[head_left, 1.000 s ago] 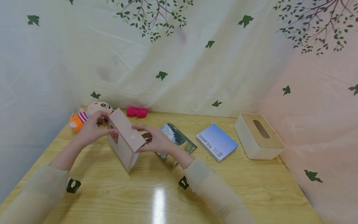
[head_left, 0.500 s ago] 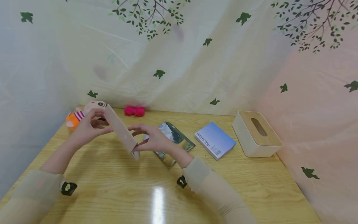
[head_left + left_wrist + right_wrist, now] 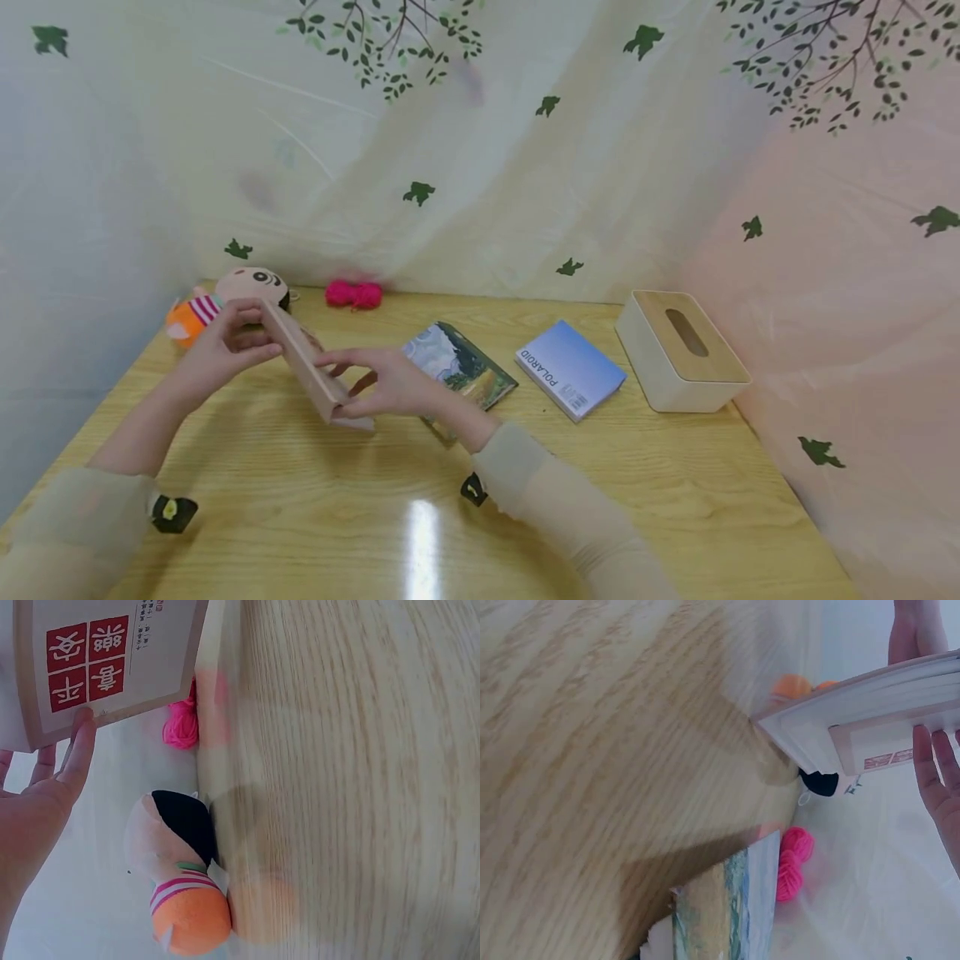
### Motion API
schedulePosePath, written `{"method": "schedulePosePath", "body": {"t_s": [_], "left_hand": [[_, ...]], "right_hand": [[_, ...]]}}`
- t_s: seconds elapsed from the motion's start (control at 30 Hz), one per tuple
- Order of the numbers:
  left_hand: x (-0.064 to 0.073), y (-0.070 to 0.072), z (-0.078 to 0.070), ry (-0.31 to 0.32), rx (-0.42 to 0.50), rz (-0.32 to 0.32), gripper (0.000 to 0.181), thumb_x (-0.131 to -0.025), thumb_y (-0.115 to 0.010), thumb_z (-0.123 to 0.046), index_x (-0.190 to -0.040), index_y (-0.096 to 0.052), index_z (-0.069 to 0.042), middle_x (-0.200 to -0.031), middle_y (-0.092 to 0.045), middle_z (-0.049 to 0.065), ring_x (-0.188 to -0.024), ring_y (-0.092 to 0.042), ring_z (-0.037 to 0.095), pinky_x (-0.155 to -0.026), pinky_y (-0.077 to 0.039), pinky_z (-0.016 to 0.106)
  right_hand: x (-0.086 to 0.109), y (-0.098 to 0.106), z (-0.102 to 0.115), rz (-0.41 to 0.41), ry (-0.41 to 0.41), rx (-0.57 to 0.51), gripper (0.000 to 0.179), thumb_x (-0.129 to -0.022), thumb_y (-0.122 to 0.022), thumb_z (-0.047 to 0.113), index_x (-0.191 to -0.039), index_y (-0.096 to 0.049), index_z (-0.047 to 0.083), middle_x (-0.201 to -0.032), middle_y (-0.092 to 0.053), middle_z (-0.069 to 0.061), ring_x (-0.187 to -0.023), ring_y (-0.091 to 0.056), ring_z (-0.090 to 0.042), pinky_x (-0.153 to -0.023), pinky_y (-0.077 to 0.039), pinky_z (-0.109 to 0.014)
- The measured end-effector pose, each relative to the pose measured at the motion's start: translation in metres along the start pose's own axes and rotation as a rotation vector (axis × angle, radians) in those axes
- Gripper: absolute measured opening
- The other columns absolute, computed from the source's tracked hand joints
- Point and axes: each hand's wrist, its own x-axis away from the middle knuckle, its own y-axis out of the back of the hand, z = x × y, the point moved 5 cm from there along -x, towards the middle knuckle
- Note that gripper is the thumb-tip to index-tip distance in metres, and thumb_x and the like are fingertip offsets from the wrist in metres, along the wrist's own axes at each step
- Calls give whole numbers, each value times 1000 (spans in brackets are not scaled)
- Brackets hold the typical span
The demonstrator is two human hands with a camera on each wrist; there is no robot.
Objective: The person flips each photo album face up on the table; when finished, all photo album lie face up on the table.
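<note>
Both hands hold a pale pink, flat piece of folded card [image 3: 300, 362] tilted above the left part of the table. Red squares with white characters [image 3: 86, 664] are printed on one face, and layered edges show in the right wrist view. My left hand [image 3: 228, 346] pinches its upper left end, thumb on the near side. The right hand [image 3: 393, 379] grips the lower right end, with thumb at the bottom corner and fingers over the far face. A pale flap [image 3: 352, 422] sticks out under that corner. The exact kind of this card piece I cannot tell.
Behind the left hand lies a plush doll [image 3: 225, 300] in orange and stripes. Pink yarn [image 3: 354, 294] sits at the back edge. To the right are a picture-covered book [image 3: 468, 367], a blue POLAROID book [image 3: 570, 367] and a tissue box [image 3: 682, 354] with a wooden lid.
The pink card piece has gone from a thick, box-like shape to a thin, flat one, raised off the table and tilted. Both hands have shifted slightly left with it.
</note>
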Motion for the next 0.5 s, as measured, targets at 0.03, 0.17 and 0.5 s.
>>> {"method": "schedulePosePath", "body": {"t_s": [0.03, 0.17, 0.5], "left_hand": [[0, 1, 1, 16, -5, -3, 55, -93, -61, -23, -137, -28, -21, -133, -35, 18, -97, -53, -6, -77, -50, 12], [1, 3, 4, 52, 3, -26, 48, -95, -57, -28, -132, -30, -16, -130, -37, 18, -92, -56, -4, -76, -51, 13], [1, 7, 10, 106, -45, -33, 55, -96, -55, -30, -131, -26, 0, -129, -38, 23, -87, -55, 5, -70, -53, 18]], "right_hand": [[-1, -1, -1, 2, 1, -1, 63, -80, -76, 10, -137, -48, 11, -135, -52, -4, -112, -53, -6, -81, -52, -16], [-5, -8, -6, 12, -6, -12, 60, -81, -74, 12, -136, -48, 14, -136, -50, -2, -112, -52, -5, -84, -51, -17], [-9, -17, -13, 50, -5, 9, 55, -80, -74, 8, -129, -50, 10, -131, -51, -5, -111, -51, -5, -86, -50, -17]]}}
